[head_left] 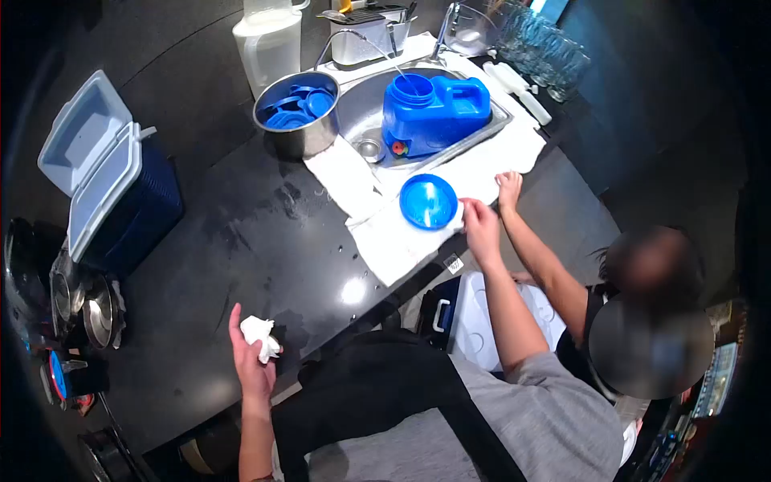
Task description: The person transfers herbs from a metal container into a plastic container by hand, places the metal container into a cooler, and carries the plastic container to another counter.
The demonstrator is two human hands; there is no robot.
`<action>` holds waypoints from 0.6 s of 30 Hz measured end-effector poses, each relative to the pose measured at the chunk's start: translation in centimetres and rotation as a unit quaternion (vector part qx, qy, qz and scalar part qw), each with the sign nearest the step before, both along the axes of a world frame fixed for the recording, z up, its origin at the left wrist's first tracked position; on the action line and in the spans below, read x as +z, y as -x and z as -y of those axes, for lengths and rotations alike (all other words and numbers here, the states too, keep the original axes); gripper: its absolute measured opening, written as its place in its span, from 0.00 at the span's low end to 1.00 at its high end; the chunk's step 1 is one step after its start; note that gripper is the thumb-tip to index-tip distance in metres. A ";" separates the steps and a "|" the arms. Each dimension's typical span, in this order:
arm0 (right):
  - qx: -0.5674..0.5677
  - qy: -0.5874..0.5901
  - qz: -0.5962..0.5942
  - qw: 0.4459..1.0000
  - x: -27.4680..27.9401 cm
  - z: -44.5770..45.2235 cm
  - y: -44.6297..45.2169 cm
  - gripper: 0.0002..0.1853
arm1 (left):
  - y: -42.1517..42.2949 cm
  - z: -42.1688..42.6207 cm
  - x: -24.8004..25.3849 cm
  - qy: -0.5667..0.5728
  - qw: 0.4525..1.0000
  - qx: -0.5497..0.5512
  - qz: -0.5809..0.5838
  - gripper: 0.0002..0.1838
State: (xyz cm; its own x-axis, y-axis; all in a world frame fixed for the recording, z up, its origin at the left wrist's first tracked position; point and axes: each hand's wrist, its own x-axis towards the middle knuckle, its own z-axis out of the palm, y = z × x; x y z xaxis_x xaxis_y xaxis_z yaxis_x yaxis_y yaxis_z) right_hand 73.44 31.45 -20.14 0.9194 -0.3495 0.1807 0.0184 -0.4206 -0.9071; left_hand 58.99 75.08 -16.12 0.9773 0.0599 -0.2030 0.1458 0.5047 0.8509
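My left hand (254, 365) is over the counter's front edge, closed around a crumpled white paper towel (262, 337), with one finger stretched out. At the sink's front, my right hand (480, 227) pinches the edge of a white towel (387, 249) spread on the counter. Just left of those fingers, a round blue lid (429, 202) lies on the towel. A blue water jug (438, 112) stands in the metal sink (353, 120), its mouth uncovered under the thin curved faucet (373, 42). Left of the sink is a steel pot (299, 143) filled with several blue lids (295, 108).
Another person's hand (508, 191) rests on the towel's right end. An open blue cooler (132, 217) stands on the dark counter (233, 241) at left, near metal pans (98, 312). A clear pitcher (269, 48) and glassware (546, 52) are behind. A white-lidded cooler (474, 321) sits below the counter.
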 end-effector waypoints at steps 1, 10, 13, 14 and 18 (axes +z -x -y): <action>-0.011 -0.011 0.006 1.000 1.0 1.0 -2.7 0.11 | -1.0 1.7 0.3 -0.023 0.999 0.028 0.000 0.42; -0.027 -0.012 0.032 0.999 0.0 7.9 -18.0 0.10 | -6.7 8.7 1.3 -0.094 0.991 0.100 -0.002 0.32; -0.044 0.034 0.025 0.998 -1.1 9.1 -19.7 0.11 | -6.4 8.3 0.5 -0.115 0.986 0.113 -0.037 0.30; -0.061 0.043 0.023 0.997 -1.1 9.4 -20.0 0.10 | -6.2 7.9 0.2 -0.116 0.987 0.111 -0.026 0.30; -0.078 0.057 0.045 0.994 -1.5 10.2 -20.7 0.09 | -5.9 6.8 -1.1 -0.114 0.982 0.148 -0.025 0.29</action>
